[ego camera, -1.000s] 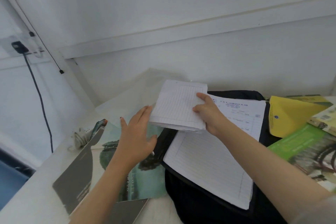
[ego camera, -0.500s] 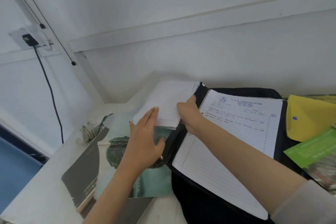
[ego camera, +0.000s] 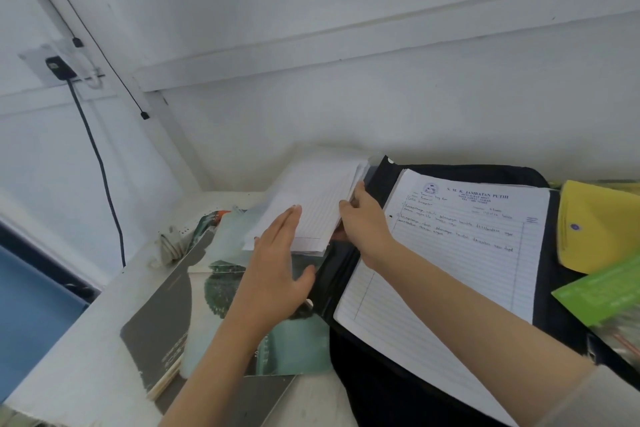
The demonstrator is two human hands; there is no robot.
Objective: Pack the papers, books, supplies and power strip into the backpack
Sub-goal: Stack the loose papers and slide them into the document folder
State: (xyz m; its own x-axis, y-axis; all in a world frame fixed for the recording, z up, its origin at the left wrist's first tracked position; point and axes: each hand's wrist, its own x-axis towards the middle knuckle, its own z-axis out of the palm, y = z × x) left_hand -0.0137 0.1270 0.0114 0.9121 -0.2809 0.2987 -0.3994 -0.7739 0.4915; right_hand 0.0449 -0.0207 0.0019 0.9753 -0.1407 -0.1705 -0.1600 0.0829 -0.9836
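Note:
A black backpack [ego camera: 388, 388] lies on the white table with a lined, handwritten sheet [ego camera: 450, 260] spread over it. My right hand [ego camera: 367, 222] grips the right edge of a folded stack of lined papers [ego camera: 311, 208] just left of the backpack's dark flap. My left hand [ego camera: 277, 274] is flat, fingers together, its fingertips touching the stack's lower left part. Beneath my left hand lie books with green and grey covers [ego camera: 221, 302]. A bundled white cord, perhaps the power strip [ego camera: 171, 246], sits at the table's left edge.
A yellow envelope [ego camera: 595, 229] and a green booklet [ego camera: 602, 295] lie to the right of the backpack. A dark cable [ego camera: 100, 170] hangs from a wall socket at the left. The table sits in a corner of white walls.
My right hand has carried the folded stack leftward and down, off the lined sheet and onto the books. My left hand has stayed beside it, now touching the stack.

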